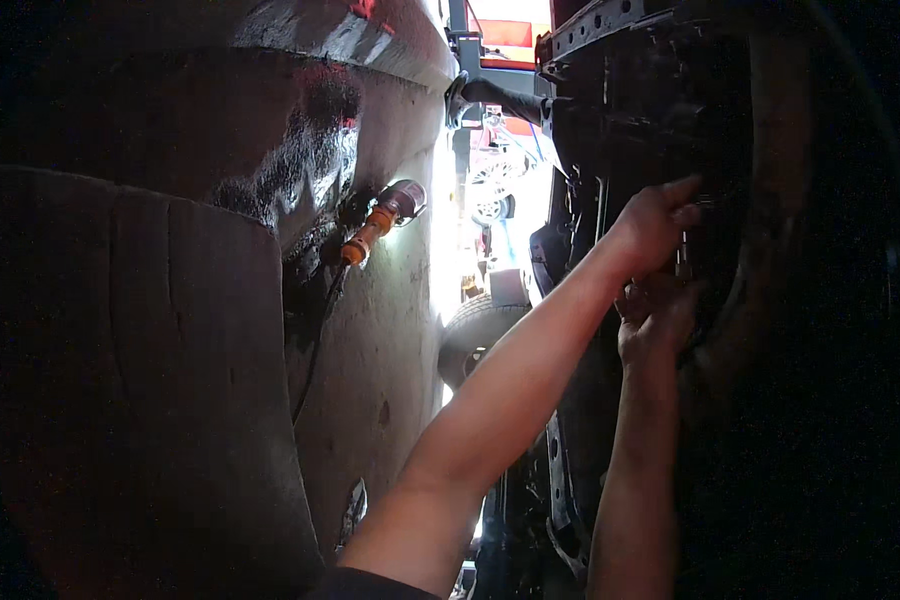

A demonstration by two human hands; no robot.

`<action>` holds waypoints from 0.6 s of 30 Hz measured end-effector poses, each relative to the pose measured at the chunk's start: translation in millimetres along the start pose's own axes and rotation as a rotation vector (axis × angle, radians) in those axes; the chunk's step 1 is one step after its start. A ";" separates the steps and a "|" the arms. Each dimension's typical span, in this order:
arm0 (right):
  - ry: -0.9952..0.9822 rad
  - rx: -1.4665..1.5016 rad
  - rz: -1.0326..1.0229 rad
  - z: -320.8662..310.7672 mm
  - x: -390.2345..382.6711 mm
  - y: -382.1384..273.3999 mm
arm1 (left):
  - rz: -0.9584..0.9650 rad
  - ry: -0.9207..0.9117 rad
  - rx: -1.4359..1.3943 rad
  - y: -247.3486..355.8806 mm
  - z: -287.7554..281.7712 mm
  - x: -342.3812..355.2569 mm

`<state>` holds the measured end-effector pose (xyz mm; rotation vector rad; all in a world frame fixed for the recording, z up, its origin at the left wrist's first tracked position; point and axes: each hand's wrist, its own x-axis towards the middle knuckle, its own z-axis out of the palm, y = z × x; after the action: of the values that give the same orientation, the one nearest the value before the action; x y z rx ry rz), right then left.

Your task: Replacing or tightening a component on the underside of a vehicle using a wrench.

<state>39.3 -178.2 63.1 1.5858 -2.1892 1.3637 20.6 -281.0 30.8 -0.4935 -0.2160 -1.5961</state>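
Over the dark underside of a vehicle [580, 40] on the right, my left hand [660, 220] is raised, fingers curled at the upper end of a slim shiny metal tool [683, 255]. My right hand [655, 315] is just below it, in shadow, with its fingers closed at the tool's lower end; what exactly they grip is unclear. The parts around both hands are too dark to make out.
An orange-handled work lamp [368, 232] with a dark cable rests on the grimy surface [200, 350] at left. A tyre [465, 330], a dark bar [505, 100] and a perforated metal rail [560, 480] border a bright gap showing red and grey workshop structures.
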 end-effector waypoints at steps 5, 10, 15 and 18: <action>0.075 -0.488 -0.242 -5.3 5.4 21.8 | 0.255 0.029 0.276 -18.2 -17.6 1.8; 0.131 -0.314 -0.280 -24.6 27.8 28.3 | 0.195 -0.010 0.256 -6.3 -1.6 -0.7; -0.044 -0.449 -0.435 -61.5 58.8 35.8 | 0.186 0.014 0.236 6.9 2.2 -2.5; -0.075 -0.662 -0.635 -61.5 59.8 36.6 | 0.088 -0.063 0.288 12.0 -3.2 -2.8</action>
<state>-40.8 -174.9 110.8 1.7987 -1.6541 0.3555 31.8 -281.0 24.9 -0.3249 -0.4589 -1.4360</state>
